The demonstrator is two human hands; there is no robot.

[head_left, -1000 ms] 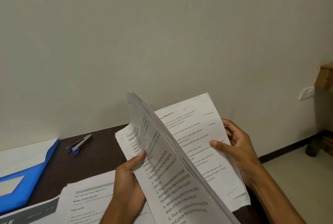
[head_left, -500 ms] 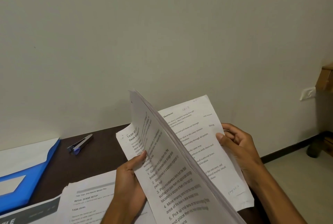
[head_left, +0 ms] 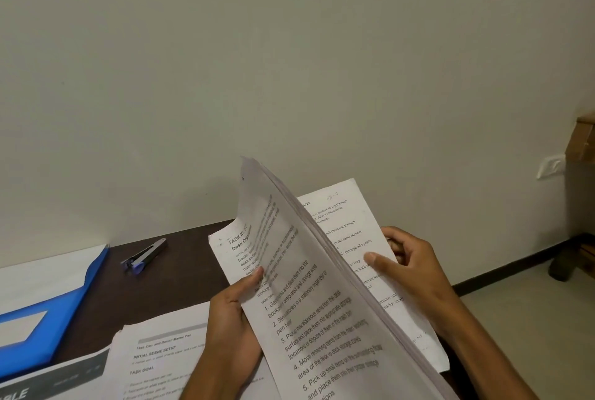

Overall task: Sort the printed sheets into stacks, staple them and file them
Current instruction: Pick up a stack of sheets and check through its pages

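Head camera, looking forward and down

It is facing a bare wall (head_left: pixel 289 61) beyond the table's (head_left: pixel 180 267) far edge, sitting close above the sheets (head_left: pixel 315 296) held near the table's right side.

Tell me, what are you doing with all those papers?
A person is leafing through a bundle of printed sheets held up over a dark desk. The left hand grips the bundle's near side, and the right hand pinches the back sheet. More sheets lie flat on the desk. A stapler and a blue folder sit untouched, so nothing looks stapled or filed yet.
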